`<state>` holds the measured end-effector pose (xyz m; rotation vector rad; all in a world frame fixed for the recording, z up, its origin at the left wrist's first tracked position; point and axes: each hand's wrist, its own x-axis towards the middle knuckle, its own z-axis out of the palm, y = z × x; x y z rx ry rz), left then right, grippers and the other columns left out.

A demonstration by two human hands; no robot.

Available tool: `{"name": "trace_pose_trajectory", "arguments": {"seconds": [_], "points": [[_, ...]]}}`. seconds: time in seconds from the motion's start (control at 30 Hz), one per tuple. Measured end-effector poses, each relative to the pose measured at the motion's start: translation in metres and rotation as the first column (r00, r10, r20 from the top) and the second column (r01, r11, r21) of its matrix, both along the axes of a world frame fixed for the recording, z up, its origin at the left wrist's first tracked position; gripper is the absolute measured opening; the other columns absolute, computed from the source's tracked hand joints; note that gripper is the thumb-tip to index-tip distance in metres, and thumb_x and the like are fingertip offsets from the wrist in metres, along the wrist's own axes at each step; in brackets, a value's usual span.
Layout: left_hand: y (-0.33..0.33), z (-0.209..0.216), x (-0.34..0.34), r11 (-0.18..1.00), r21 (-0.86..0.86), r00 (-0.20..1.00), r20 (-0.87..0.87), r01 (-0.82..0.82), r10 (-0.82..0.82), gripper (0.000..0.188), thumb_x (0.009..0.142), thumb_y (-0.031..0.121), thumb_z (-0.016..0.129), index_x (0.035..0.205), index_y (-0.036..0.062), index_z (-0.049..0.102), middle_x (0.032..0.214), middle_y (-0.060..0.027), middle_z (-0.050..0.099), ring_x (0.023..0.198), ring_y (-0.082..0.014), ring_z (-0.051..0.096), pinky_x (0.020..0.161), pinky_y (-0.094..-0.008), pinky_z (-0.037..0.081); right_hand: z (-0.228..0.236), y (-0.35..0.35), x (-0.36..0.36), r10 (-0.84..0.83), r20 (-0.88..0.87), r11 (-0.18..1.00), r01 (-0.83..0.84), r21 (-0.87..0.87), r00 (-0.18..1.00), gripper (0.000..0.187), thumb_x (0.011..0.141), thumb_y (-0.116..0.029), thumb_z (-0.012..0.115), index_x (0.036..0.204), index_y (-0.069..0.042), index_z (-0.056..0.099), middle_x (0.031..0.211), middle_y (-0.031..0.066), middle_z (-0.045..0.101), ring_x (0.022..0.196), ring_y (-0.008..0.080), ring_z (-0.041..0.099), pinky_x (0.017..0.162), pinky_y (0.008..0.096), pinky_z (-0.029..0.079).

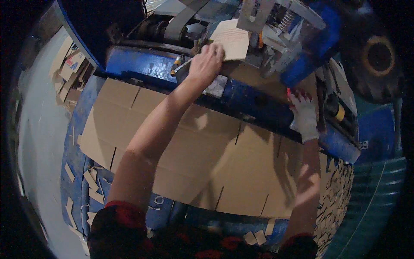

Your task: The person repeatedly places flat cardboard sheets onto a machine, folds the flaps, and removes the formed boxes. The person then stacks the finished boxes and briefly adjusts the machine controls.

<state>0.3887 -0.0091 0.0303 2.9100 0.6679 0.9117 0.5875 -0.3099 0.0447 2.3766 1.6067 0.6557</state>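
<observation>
A large flat sheet of brown cardboard (pixel 194 146) with dark slots lies under both my forearms, against the blue bar of a machine (pixel 254 101). My left hand (pixel 208 62) is bare and closed, its fingers curled down at the machine's metal parts beside a pale cardboard piece (pixel 235 41). What those fingers grip, if anything, is hidden. My right hand (pixel 304 113) wears a whitish glove with red on the fingers. It rests palm down at the right end of the blue bar, fingers stretched forward over brown cardboard under the machine head, apparently holding nothing.
A spring-loaded metal mechanism (pixel 280 30) stands over the far side. Cardboard offcuts (pixel 71 73) are heaped at the far left; strips (pixel 92 185) litter the blue table. Many small scraps (pixel 334 203) pile up at the right, next to a green ribbed surface (pixel 366 207).
</observation>
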Motion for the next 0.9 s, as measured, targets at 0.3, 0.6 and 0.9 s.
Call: {"name": "trace_pose_trajectory", "arguments": {"seconds": [0.3, 0.6, 0.9], "points": [[-0.008, -0.032, -0.126, 0.966, -0.187, 0.983, 0.073, 0.181, -0.170, 0.047, 0.076, 0.006, 0.060, 0.122, 0.0102, 0.055, 0.120, -0.0104, 0.058, 0.108, -0.0292, 0.056, 0.088, -0.0395, 0.047, 0.007, -0.083, -0.036, -0.086, -0.303, 0.934, 0.183, 0.307, 0.949, 0.047, 0.085, -0.014, 0.059, 0.130, -0.007, 0.049, 0.124, 0.0201, 0.054, 0.112, 0.0383, 0.052, 0.100, 0.0458, 0.037], [0.030, -0.060, -0.435, 0.621, -0.240, 0.657, -0.424, -0.746, 0.624, 0.068, 0.083, 0.046, 0.061, 0.128, -0.0014, 0.045, 0.135, -0.0215, 0.043, 0.125, -0.0380, 0.040, 0.101, -0.0470, 0.035, -0.051, -0.376, -0.157, -0.753, -0.646, 0.105, 0.992, 0.070, 0.126, 0.071, 0.078, -0.012, 0.066, 0.139, 0.000, 0.033, 0.126, 0.0150, 0.049, 0.106, 0.0232, 0.049, 0.087, 0.0334, 0.040], [0.023, -0.031, -0.433, 0.544, -0.257, 0.597, -0.451, -0.799, 0.663, 0.069, 0.064, 0.042, 0.079, 0.108, -0.0051, 0.054, 0.121, -0.0201, 0.047, 0.118, -0.0394, 0.039, 0.096, -0.0497, 0.037, -0.105, -0.442, -0.143, -0.222, -0.866, 0.290, 0.878, 0.380, 0.448, 0.062, 0.077, 0.005, 0.058, 0.135, 0.007, 0.036, 0.108, 0.0151, 0.057, 0.079, 0.0144, 0.058, 0.064, 0.0251, 0.048]]}}
